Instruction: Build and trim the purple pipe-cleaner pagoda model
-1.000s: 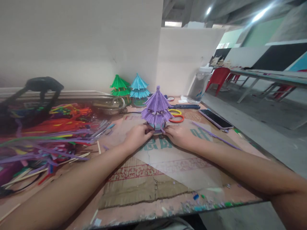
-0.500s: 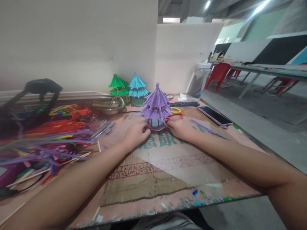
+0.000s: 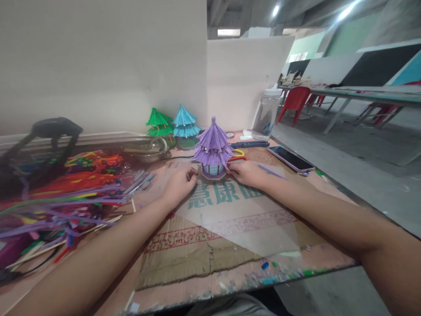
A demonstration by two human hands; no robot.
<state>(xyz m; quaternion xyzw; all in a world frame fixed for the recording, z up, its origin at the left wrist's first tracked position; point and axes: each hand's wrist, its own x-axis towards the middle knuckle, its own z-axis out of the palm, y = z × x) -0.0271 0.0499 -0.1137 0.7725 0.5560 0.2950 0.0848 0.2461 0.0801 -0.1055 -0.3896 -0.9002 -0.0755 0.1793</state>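
Note:
A small purple pavilion model (image 3: 213,147), with a two-tiered pleated roof, thin posts and a pale blue inside, stands upright on a flat base at the middle of the work surface. My right hand (image 3: 245,172) is at its right side, fingertips bent in against the lower roof and base edge. To the left, my left hand (image 3: 180,182) rests on the surface with curled fingers, a small gap between it and the base. Nothing shows in those fingers. Behind the purple model are a green pavilion model (image 3: 159,120) and a blue pavilion model (image 3: 185,120).
Printed cardboard (image 3: 177,259) under a clear sheet lies before me. Left are heaped pipe cleaners (image 3: 75,191), sticks and a glass bowl (image 3: 148,151). Scissors (image 3: 239,153), a phone (image 3: 291,159) and a water bottle (image 3: 265,114) are at right. A red chair (image 3: 295,105) stands beyond.
My left hand has come away from the model's base, slightly leftward. My right hand stays at the model's right side. The whole view has shifted a little.

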